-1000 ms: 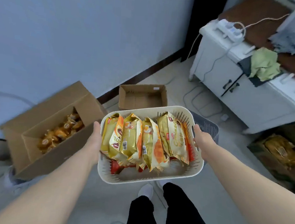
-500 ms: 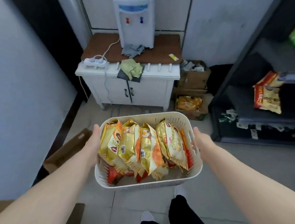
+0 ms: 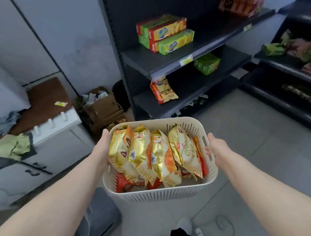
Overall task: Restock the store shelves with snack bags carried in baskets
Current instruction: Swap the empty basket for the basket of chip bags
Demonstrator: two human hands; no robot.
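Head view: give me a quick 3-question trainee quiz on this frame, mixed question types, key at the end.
1. True or false: the left hand and the right hand each hold one end of the white basket.
2. Multiple choice: the green and yellow boxes sit on: A) the floor; B) a dark shelf; C) the white cabinet.
3. Short answer: what lies under the gold snack bags in the basket?

Key
1. True.
2. B.
3. Red bags, partly covered by the gold ones.
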